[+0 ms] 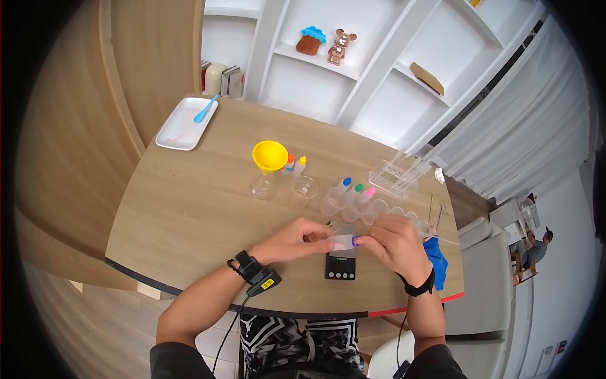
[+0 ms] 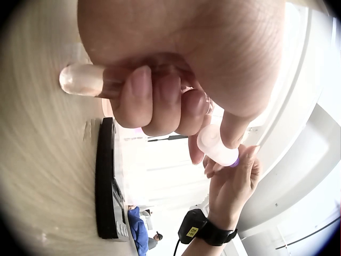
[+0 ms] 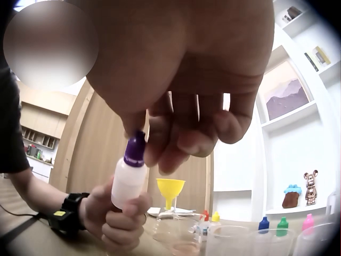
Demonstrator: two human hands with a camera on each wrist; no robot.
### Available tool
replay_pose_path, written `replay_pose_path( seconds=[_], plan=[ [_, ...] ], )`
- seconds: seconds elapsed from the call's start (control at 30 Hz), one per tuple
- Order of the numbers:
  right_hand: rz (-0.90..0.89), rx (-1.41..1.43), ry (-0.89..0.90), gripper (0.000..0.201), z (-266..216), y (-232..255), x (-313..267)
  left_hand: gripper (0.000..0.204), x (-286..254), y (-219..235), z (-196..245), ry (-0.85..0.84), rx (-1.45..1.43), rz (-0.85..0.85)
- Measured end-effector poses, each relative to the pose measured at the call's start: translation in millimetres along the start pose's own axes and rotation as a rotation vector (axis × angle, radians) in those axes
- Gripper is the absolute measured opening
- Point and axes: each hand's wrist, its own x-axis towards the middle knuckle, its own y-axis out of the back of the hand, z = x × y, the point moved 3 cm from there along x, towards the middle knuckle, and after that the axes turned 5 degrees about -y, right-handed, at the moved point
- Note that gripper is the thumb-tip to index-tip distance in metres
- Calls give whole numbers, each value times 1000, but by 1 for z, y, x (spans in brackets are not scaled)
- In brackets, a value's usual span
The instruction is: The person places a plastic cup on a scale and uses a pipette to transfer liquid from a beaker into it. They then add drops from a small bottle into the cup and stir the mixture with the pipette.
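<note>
My left hand (image 1: 297, 240) holds a small translucent dropper bottle (image 3: 127, 184) between thumb and index finger. Its purple cap (image 3: 135, 150) points up, and the fingertips of my right hand (image 1: 399, 247) pinch it. Curled under the left hand's other fingers is a clear test tube (image 2: 81, 80), its rounded end sticking out past the little finger. Both hands work above a black digital scale (image 1: 341, 270), close over its plate. The right hand's remaining fingers are bent loosely and grip nothing.
Clear plastic cups (image 1: 332, 201) and dropper bottles with blue, green and pink caps stand just beyond the hands. Farther back are a yellow funnel (image 1: 270, 156) in a flask, a beaker (image 1: 304, 191), a tube rack (image 1: 396, 179) and a white tray (image 1: 163, 140). A blue cloth (image 1: 437, 264) lies right.
</note>
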Motion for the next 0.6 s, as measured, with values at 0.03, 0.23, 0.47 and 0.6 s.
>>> replay_pose_path(
  seconds=[0.03, 0.23, 0.47, 0.6],
  plan=[
    [-25, -81, 4, 23, 1, 0, 0, 37, 0, 0, 1, -6, 2, 8],
    [145, 274, -49, 22, -15, -1, 4, 37, 0, 1, -1, 4, -43, 25],
    [16, 24, 27, 23, 7, -6, -6, 39, 0, -1, 5, -25, -55, 18],
    [41, 187, -67, 19, 1, 0, -3, 39, -1, 0, 6, -12, -73, 38]
  ],
)
